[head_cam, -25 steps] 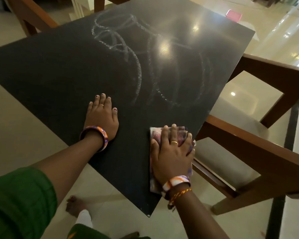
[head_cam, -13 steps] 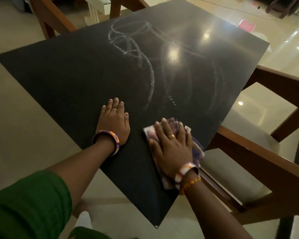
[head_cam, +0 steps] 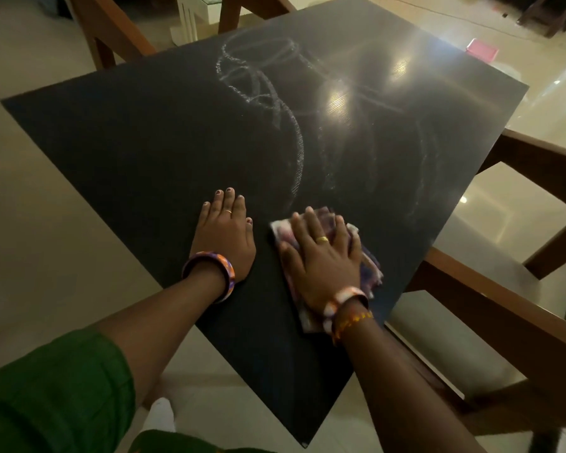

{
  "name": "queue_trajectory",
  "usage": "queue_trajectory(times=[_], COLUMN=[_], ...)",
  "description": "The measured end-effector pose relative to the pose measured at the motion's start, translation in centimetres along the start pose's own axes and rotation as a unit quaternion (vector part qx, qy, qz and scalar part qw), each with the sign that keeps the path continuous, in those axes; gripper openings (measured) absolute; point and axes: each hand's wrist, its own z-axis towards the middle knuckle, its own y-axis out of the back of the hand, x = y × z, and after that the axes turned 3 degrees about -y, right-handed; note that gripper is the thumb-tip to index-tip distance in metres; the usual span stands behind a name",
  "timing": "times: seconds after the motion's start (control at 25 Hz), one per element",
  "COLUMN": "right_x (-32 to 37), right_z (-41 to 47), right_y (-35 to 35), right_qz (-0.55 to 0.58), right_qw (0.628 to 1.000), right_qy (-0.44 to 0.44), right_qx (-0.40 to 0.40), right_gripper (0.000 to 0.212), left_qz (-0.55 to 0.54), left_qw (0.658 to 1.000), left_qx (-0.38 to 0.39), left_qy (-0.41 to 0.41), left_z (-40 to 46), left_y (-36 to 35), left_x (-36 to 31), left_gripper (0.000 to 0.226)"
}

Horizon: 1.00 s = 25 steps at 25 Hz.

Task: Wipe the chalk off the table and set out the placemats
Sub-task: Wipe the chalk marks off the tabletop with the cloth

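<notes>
Wiping is the step in hand: the right hand [head_cam: 322, 256] lies flat, fingers spread, pressing one patterned cloth [head_cam: 365, 253] onto the near corner of the dark tabletop [head_cam: 128, 142]. The left hand [head_cam: 224, 232] rests flat beside it, fingers straight, holding nothing. One looping chalk scrawl [head_cam: 268, 89] remains beyond the cloth, so the next move likely calls for pushing the cloth forward over it. No placemats are visible. Three wooden chairs [head_cam: 504, 305] stand around.

A glossy cream tiled floor [head_cam: 40, 197] reflects ceiling lights. A brown wooden chair [head_cam: 504, 308] with a pale seat stands on it at the right, another chair [head_cam: 111, 31] at the far left, and a pink box [head_cam: 482, 50] lies beyond.
</notes>
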Motion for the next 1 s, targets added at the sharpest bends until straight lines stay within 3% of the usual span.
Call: queue_trajectory(times=[0.12, 0.28, 0.4, 0.52, 0.64, 0.76, 0.84, 0.92, 1.0], right_x=[-5.2, -7.3, -1.5, 0.1, -4.3, -6.2, -4.0, 0.7, 7.1], right_z=[-2.1, 4.4, 6.6, 2.7, -0.4, 0.2, 2.4, 5.2, 7.9], right_y=[1.4, 2.7, 1.7, 0.3, 1.0, 2.3, 2.0, 1.1, -0.1], right_qz=[0.008, 0.059, 0.049, 0.008, 0.021, 0.071, 0.056, 0.033, 0.024], right_qw=[0.997, 0.969, 0.986, 0.999, 0.988, 0.941, 0.917, 0.924, 0.954], right_qy=[-0.08, -0.235, -0.158, -0.047, -0.149, -0.325, -0.388, -0.375, -0.293], right_qx=[-0.013, -0.038, -0.028, -0.016, -0.032, -0.058, -0.072, -0.066, -0.057], right_gripper=[0.055, 0.057, 0.058, 0.057, 0.057, 0.058, 0.058, 0.059, 0.058], left_qz=[0.006, 0.008, 0.009, 0.002, 0.008, -0.014, -0.074, -0.093, -0.069], left_qw=[1.0, 1.0, 1.0, 1.0, 1.0, 0.996, 0.989, 0.986, 0.993], left_qx=[-0.003, -0.006, -0.005, -0.004, -0.001, -0.016, -0.026, -0.04, -0.026], left_qy=[-0.002, -0.003, -0.01, -0.012, -0.023, -0.085, -0.127, -0.135, -0.091], left_z=[0.0, 0.2, 0.1, 0.0, -0.1, 0.9, 3.1, 6.0, 9.2], left_y=[-0.3, -0.4, -0.4, -0.3, -0.2, 1.3, 3.2, 4.4, 4.9], left_x=[0.0, 0.1, 0.0, 0.2, 0.2, 1.9, 5.0, 8.3, 10.7], left_gripper=[0.052, 0.052, 0.053, 0.053, 0.053, 0.047, 0.038, 0.037, 0.044])
